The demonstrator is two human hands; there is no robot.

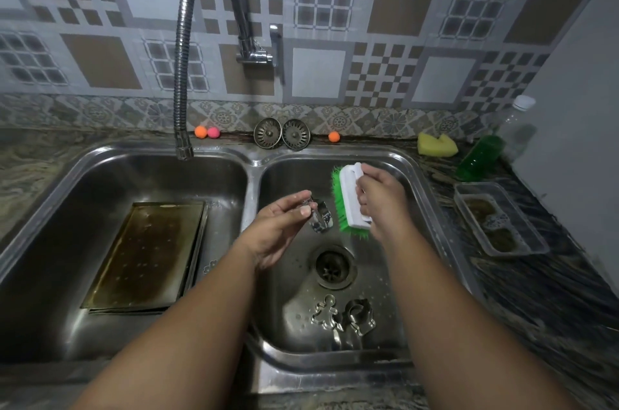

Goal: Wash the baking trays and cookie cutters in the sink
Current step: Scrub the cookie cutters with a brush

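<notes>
Over the right basin of the sink [253, 168], we hold one cookie cutter [321, 215] in the left hand [284, 228] and the brush [351, 201] in the right hand [382, 205].

Grip, left: thumb and fingertips pinch one side of the metal band. Most of the cutter sticks out past the fingertips toward the brush, above and just behind the drain [335, 267].

Grip, right: fingers curled round the white handle, green bristles facing the cutter and just beside it. We cannot tell whether they touch.

Risks, as we judge them:
1. The pinch takes only a small part of the band and the fingertips look wet. A firm brush stroke could lever the cutter out, and it would drop to the basin floor near the open drain.
2. The thin metal edge sits against the fingertips. Squeezing harder to resist the brush could nick them.
3. The bristles cannot reach the part under the fingers, so it stays unwashed unless we re-grip.

Left to wash, by position: two further cutters [326, 312] at the near end of this basin, and the baking trays [144, 255] stacked flat in the left basin below the faucet [184, 148]. We see no water running.
</notes>
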